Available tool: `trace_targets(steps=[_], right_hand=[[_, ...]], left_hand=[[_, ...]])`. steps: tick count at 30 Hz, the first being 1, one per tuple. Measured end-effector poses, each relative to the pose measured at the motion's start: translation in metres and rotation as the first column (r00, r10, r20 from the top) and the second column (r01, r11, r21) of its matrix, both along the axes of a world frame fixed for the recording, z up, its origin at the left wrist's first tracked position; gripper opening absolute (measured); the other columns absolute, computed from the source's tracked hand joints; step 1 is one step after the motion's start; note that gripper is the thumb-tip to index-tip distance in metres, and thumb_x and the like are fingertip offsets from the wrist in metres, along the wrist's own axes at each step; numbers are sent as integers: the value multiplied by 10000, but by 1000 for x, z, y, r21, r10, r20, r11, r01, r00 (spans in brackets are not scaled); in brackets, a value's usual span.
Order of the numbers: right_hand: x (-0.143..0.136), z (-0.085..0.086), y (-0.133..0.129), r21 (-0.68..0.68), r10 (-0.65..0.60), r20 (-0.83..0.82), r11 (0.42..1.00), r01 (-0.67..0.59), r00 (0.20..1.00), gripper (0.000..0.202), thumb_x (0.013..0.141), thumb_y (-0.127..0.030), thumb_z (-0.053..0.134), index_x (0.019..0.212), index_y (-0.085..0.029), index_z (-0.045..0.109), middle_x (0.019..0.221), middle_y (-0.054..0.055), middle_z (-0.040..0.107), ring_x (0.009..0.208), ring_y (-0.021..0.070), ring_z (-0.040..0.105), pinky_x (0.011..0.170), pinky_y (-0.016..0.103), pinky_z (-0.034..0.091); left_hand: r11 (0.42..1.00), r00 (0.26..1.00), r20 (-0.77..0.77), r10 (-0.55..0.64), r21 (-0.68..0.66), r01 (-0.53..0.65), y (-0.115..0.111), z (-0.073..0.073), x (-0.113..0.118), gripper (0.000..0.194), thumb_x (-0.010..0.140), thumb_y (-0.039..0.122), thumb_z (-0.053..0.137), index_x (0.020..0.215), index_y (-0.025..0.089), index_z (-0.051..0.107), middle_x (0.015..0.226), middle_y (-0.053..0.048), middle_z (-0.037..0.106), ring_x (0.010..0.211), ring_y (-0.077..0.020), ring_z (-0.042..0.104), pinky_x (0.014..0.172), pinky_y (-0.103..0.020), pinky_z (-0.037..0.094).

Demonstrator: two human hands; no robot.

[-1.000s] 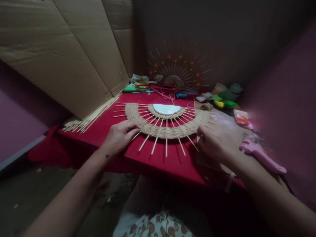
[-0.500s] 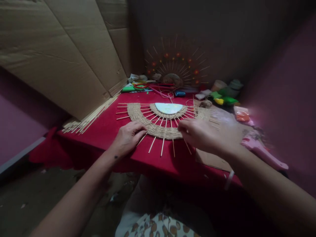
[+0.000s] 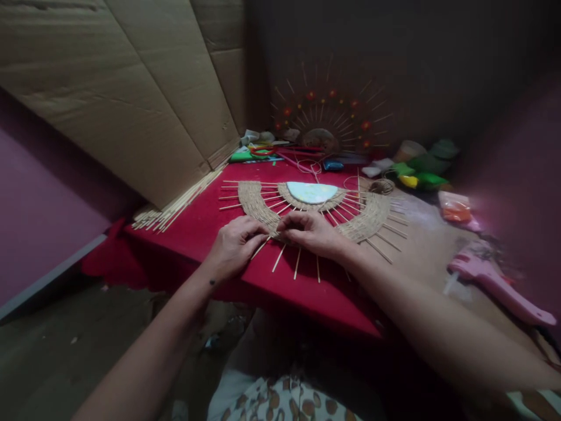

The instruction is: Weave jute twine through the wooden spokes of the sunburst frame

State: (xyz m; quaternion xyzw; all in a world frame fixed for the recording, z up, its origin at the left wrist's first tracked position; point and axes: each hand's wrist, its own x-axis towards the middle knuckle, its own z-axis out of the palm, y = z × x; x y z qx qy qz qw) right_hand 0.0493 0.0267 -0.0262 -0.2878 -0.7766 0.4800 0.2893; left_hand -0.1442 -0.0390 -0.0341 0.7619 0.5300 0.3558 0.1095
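A half-circle weaving of brown twine and thin sticks lies on the red cloth, its sticks fanning out toward me. At its straight far side is a pale blue-green half-disc with a twine-wrapped rim. My left hand pinches the outer edge of the woven band at its lower left, thumb against a stick. Right beside it, my right hand is closed, thumb and forefinger pinched on twine at the band's edge; the strand itself barely shows. This hand and wrist cover the front middle of the band.
Loose sticks lie along a cardboard sheet on the left. A pink glue gun rests at right on brown board. Behind are a twine bundle, scissors, coloured packets and a finished-looking stick fan with red flowers.
My right hand has moved left along the band until its fingertips meet my left hand's. My left hand stays at the band's edge. The whole view has shifted slightly.
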Motion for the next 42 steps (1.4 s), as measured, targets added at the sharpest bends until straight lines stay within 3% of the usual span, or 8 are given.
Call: trace_targets(steps=[8,26,42], right_hand=[[-3,0,0,-43,-8,-45,999,6,999,151,691,-89,512,784,-149,616,647,-34,557,591,82,476,593,232,389],[-7,-5,5,142,-13,36,990,8,999,202,697,-29,506,797,-135,647,694,-15,602,659,98,519,636,213,404],[-7,-6,5,184,-17,55,983,7,998,198,701,-35,512,781,-145,656,710,-14,623,676,104,545,645,209,407]], left_hand=[[998,999,22,34,-59,-32,2,1,1,186,840,305,559,849,183,699,845,-32,673,817,-161,620,761,-265,456],[989,996,70,58,-140,-47,4,6,1,191,832,329,567,819,187,693,835,-35,673,828,-171,620,763,-272,464],[990,994,99,37,-138,-23,4,4,-1,182,835,329,565,832,193,687,842,-35,676,828,-169,623,761,-269,471]])
